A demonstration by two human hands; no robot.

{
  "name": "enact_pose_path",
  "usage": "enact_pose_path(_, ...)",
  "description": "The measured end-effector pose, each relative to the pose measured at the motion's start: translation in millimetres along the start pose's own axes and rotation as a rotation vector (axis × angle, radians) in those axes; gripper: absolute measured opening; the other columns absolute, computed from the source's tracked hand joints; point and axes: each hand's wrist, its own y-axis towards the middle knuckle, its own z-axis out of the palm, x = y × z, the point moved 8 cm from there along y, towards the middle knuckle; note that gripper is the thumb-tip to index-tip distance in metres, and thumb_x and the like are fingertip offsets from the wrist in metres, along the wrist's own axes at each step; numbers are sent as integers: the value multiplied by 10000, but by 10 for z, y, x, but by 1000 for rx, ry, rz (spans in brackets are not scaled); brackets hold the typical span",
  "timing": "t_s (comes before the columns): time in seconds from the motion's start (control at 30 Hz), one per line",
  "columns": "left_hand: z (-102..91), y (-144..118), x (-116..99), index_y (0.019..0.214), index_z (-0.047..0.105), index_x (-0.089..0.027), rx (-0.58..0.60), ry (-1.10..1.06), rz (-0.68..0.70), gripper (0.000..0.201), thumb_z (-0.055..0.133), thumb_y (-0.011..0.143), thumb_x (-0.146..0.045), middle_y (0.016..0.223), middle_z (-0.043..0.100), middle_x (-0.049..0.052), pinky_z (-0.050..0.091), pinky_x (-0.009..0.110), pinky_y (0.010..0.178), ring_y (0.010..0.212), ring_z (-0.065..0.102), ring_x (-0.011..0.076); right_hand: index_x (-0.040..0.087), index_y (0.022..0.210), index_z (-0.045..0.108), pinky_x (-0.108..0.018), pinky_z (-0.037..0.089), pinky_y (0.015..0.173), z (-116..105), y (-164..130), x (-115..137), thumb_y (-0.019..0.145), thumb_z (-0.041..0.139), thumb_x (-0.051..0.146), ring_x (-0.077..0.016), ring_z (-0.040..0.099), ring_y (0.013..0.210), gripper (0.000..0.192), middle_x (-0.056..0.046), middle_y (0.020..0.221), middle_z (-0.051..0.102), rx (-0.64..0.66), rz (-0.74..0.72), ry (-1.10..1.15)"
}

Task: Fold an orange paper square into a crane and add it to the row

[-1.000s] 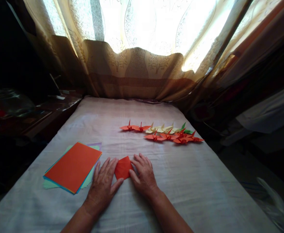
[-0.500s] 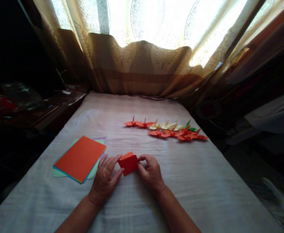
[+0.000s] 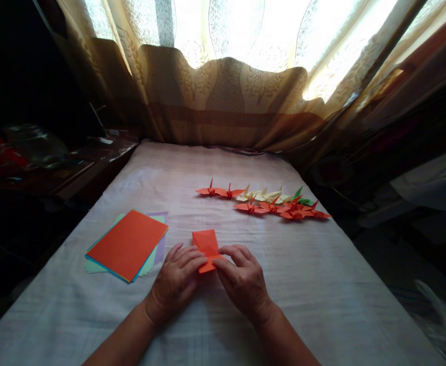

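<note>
Right hand (image 3: 246, 281) pinches creased orange paper (image 3: 205, 241) — angular; wrinkled cloth (image 3: 314, 290) lies beneath.

The folded paper (image 3: 205, 241) is bright orange-red, like the top sheet of the paper stack (image 3: 127, 245), where blue, yellow, mint-green and lilac edges peek out. The paper cranes (image 3: 272, 207) are orange-red, cream and green. The whitish cloth (image 3: 322, 300) is faintly checked; the golden-brown curtain (image 3: 261, 91) bears tree motifs above a reddish-brown band.

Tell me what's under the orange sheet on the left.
Peeking out from under the orange sheet are edges of blue paper, pale green paper and purple paper. Their middles are covered, so the number of sheets can't be told.
</note>
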Motion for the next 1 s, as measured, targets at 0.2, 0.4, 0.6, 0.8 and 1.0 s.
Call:
enact_pose_path(0.2,156,-30,83,1137,676,-286,85,31,-35,302,518,917,-151,1186,692,47,359,540,1092,1179,578,246,228,964,692,-306,500,789,-6,-155,-63,926,569,168,-174,595,853,142,-44,879,706,28,-78,58)
enact_pose_path(0.4,98,-29,188,1090,697,-266,42,-92,-80,348,455,912,-89,1110,721,47,486,419,1014,1008,671,176,190,1104,663,-353,479,869,128,-251,-118,920,538,165,-202,607,995,223,-74,1047,727,45,-113,93)
enact_pose_path(0.6,75,6,147,1288,580,-254,19,-101,-53,385,457,942,-137,1294,637,91,495,398,1024,1185,605,204,236,1027,689,-365,400,985,91,-234,-230,934,513,132,-183,622,1022,225,-19,1019,752,-2,-174,-12)
enact_pose_path(0.8,18,55,-85,1369,475,-201,-100,127,5,441,557,936,-206,1336,582,140,416,462,1092,1281,518,252,214,1017,693,-363,369,874,95,-197,-269,920,568,188,-202,597,889,160,-45,891,734,-15,-24,-248)
enact_pose_path(1.0,-5,72,-173,944,677,-255,-45,182,100,164,535,945,-173,974,723,26,462,407,977,980,643,200,209,1013,669,-377,367,850,300,-291,-141,904,593,202,-216,557,864,133,-39,870,702,137,22,-186)
